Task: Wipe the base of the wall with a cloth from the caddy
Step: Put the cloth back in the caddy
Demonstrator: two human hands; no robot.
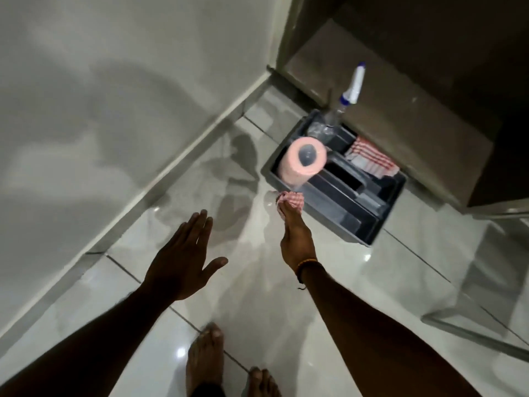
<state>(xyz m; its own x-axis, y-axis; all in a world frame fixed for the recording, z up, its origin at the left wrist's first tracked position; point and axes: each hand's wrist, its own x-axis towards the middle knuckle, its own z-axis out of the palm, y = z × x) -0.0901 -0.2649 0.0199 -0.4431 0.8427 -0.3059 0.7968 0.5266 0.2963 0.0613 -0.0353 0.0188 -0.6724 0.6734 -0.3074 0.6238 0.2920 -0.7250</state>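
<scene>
A dark grey caddy (pixel 380 224) stands on the tiled floor near a brown cabinet. In it are a pink paper roll (pixel 303 164), a spray bottle (pixel 353 85) and a folded red-and-white checked cloth (pixel 372 160). My right hand (pixel 296 239) reaches toward the caddy's near edge and pinches a small red-checked cloth (pixel 292 200) at its fingertips. My left hand (pixel 183 259) hovers open over the floor, fingers spread, holding nothing. The base of the wall (pixel 177 159) runs diagonally to the left of both hands as a grey skirting strip.
The white wall (pixel 100 96) fills the upper left. The brown cabinet (pixel 400 96) stands behind the caddy, with a dark unit on the right. My bare feet (pixel 206 359) stand on the glossy floor tiles (pixel 257 296) at the bottom.
</scene>
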